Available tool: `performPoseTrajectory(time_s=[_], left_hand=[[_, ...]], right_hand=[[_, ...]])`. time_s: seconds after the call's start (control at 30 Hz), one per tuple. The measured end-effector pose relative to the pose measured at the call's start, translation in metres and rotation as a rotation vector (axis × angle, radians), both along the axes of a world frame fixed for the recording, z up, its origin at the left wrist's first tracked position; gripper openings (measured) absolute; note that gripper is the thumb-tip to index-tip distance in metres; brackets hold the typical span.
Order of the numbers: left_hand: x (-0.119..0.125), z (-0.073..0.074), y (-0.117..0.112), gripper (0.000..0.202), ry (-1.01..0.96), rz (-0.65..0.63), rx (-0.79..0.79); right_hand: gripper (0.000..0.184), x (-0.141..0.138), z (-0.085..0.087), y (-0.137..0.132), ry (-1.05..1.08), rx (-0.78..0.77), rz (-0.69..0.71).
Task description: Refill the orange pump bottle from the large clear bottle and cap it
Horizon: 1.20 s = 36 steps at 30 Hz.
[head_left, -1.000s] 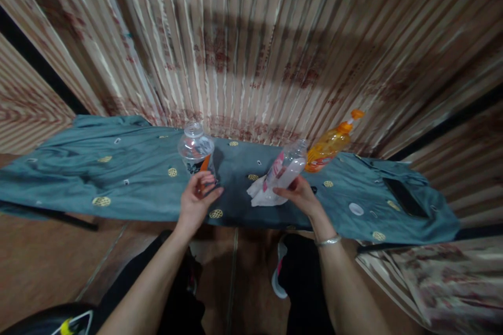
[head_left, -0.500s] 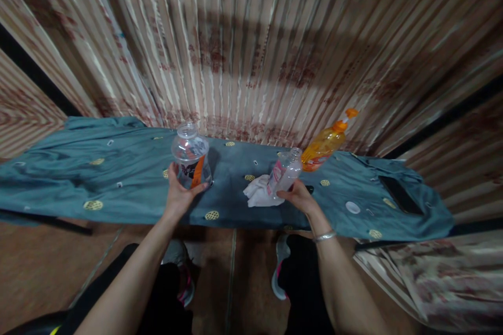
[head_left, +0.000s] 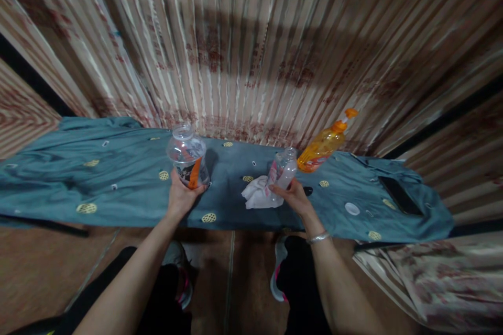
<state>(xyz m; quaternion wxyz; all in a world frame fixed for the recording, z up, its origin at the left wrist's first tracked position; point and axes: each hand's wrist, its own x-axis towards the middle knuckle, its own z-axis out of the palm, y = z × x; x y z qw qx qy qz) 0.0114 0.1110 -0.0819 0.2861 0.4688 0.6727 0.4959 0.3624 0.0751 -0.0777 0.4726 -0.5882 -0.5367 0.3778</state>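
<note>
My left hand (head_left: 184, 194) is closed round the lower part of a wide clear plastic jar (head_left: 187, 154) with an orange and dark label and an uncapped mouth. To the right, my right hand (head_left: 294, 196) grips a smaller clear plastic bottle (head_left: 284, 165) with a pink label, also without a cap. A crumpled white cloth (head_left: 257, 194) lies beside and partly behind that bottle. Just beyond it stands an orange pump bottle (head_left: 322, 147) holding yellow-orange liquid. A small black object (head_left: 308, 190) shows in part next to my right hand.
A teal patterned cloth (head_left: 129, 199) covers the narrow table. On its right part lie a round whitish lid-like disc (head_left: 352, 209) and a black phone (head_left: 400, 195). A pleated curtain (head_left: 243, 52) hangs right behind the table, with dark bars (head_left: 424, 136) at the sides.
My right hand has shifted slightly left with the small bottle, uncovering more of the black object. The left hand keeps its hold on the jar. The view has shifted a little.
</note>
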Motion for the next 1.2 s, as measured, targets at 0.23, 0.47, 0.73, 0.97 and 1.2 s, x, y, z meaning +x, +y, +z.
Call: performPoseTrajectory(time_s=[0.23,0.47,0.73,0.97,1.2], left_hand=[[0.007,0.016,-0.016,0.082,0.001,-0.039,-0.011],[0.015,0.033,-0.034,0.077,-0.128,-0.171,0.011],[0.030,0.039,-0.055,0.083,-0.411,-0.345,-0.034],[0.028,0.040,-0.057,0.092,-0.424,-0.324,-0.005],[0.019,0.051,-0.055,0.077,-0.452,-0.301,-0.009]], right_hand=[[0.070,0.000,0.009,0.001,0.002,-0.034,-0.119],[0.052,0.004,0.011,0.000,-0.001,-0.029,-0.061],[0.046,0.006,0.008,0.001,-0.058,-0.012,-0.072],[0.051,0.004,0.005,0.003,-0.025,0.017,-0.082],[0.048,0.001,0.007,0.003,-0.026,0.012,-0.104]])
